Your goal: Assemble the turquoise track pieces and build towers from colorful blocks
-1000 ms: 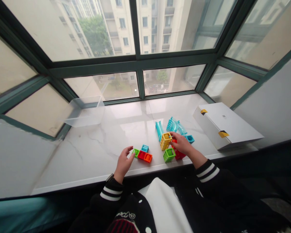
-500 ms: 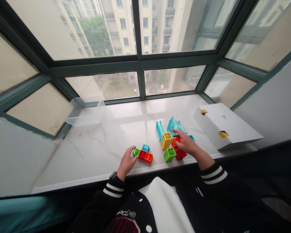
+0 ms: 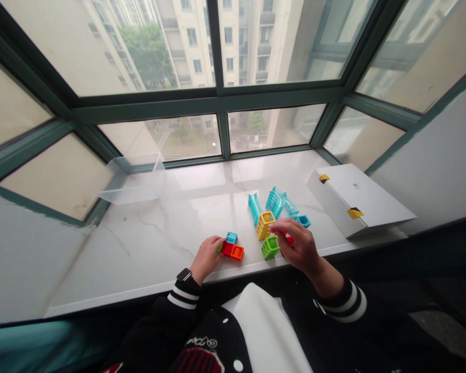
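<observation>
On the white marble windowsill (image 3: 171, 217), my left hand (image 3: 207, 255) rests with curled fingers on a flat row of small square blocks, covering the green one; the red and orange blocks (image 3: 232, 250) and a blue block (image 3: 231, 237) show beside it. My right hand (image 3: 300, 243) is closed on a red block (image 3: 289, 239), lifted slightly above the sill. Just left of it stand a green cube (image 3: 270, 247) and a yellow cage-like block (image 3: 264, 224). Behind lie turquoise curved track pieces (image 3: 276, 201) and a small blue block (image 3: 303, 220).
A white cardboard box (image 3: 357, 202) with yellow tape lies at the right of the sill. A clear plastic tub (image 3: 134, 178) stands at the back left by the window frame. The sill's front edge runs just under my wrists.
My right hand has closed on the red block and pulled it toward me, off the pile. My left hand has slid onto the green block in the flat row.
</observation>
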Demonstrator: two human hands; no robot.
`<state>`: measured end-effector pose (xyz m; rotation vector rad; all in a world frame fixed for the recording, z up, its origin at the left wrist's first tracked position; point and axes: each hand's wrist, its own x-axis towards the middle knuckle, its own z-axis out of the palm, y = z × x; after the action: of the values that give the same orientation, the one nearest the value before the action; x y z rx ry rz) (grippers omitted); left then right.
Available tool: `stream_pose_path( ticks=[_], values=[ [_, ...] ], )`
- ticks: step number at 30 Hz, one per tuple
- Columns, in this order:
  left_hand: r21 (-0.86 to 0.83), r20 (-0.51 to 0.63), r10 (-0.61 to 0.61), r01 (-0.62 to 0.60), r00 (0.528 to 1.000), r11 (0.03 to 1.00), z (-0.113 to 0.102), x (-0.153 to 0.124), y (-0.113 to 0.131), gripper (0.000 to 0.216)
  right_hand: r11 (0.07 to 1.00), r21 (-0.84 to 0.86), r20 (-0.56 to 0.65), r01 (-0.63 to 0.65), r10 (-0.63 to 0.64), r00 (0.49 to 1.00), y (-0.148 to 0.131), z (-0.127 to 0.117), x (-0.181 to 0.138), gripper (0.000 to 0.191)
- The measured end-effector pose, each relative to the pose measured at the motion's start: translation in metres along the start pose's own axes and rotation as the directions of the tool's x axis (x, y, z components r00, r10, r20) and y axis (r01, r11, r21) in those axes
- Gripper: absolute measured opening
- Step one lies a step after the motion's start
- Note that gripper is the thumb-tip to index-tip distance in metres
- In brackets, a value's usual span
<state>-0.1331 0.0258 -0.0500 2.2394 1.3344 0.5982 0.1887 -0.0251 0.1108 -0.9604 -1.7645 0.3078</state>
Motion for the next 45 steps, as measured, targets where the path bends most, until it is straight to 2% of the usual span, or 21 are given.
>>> stream_pose_path(
  ticks=[6, 14, 19, 22, 24, 27, 30, 32, 38, 45],
  values=[
    [0.075, 0.036, -0.085, 0.082, 0.996, 0.994, -0.005, -0.014, -0.002, 0.059, 0.994, 0.104, 0.123, 0.036, -0.049, 0.991, 0.000, 0.021, -0.008, 0.034],
    [0.235, 0.099, -0.210, 0.182, 0.973, 0.955, -0.015, -0.024, 0.009, 0.058, 0.989, 0.149, 0.200, 0.008, -0.038, 0.979, 0.004, 0.026, -0.016, 0.035],
    [0.283, 0.165, -0.243, 0.190, 0.956, 0.940, -0.018, -0.024, 0.015, 0.066, 0.987, 0.163, 0.226, 0.004, -0.041, 0.973, 0.000, 0.029, -0.018, 0.035],
    [0.260, 0.147, -0.260, 0.216, 0.954, 0.941, -0.022, -0.026, 0.015, 0.076, 0.985, 0.170, 0.238, 0.006, -0.047, 0.970, -0.003, 0.028, -0.018, 0.035],
    [0.205, 0.083, -0.258, 0.237, 0.963, 0.950, -0.028, -0.026, 0.015, 0.078, 0.986, 0.169, 0.239, 0.004, -0.045, 0.970, -0.003, 0.027, -0.019, 0.035],
    [0.050, -0.078, -0.220, 0.224, 0.972, 0.973, -0.041, -0.025, 0.020, 0.072, 0.986, 0.167, 0.238, -0.006, -0.034, 0.971, -0.002, 0.026, -0.020, 0.035],
    [-0.105, -0.243, -0.200, 0.179, 0.949, 0.978, -0.053, -0.023, 0.032, 0.063, 0.984, 0.177, 0.235, -0.011, -0.031, 0.972, -0.001, 0.026, -0.021, 0.035],
    [-0.196, -0.302, -0.213, 0.158, 0.929, 0.968, -0.059, -0.021, 0.043, 0.059, 0.983, 0.185, 0.237, -0.010, -0.035, 0.971, -0.002, 0.028, -0.021, 0.035],
    [-0.421, -0.337, -0.244, 0.087, 0.909, 0.903, -0.064, -0.015, 0.072, 0.050, 0.982, 0.188, 0.254, -0.012, -0.037, 0.967, -0.004, 0.032, -0.023, 0.036],
    [-0.601, -0.259, -0.258, 0.053, 0.931, 0.797, -0.060, -0.011, 0.090, 0.049, 0.981, 0.189, 0.326, -0.048, -0.017, 0.945, -0.006, 0.037, -0.025, 0.031]
  ],
)
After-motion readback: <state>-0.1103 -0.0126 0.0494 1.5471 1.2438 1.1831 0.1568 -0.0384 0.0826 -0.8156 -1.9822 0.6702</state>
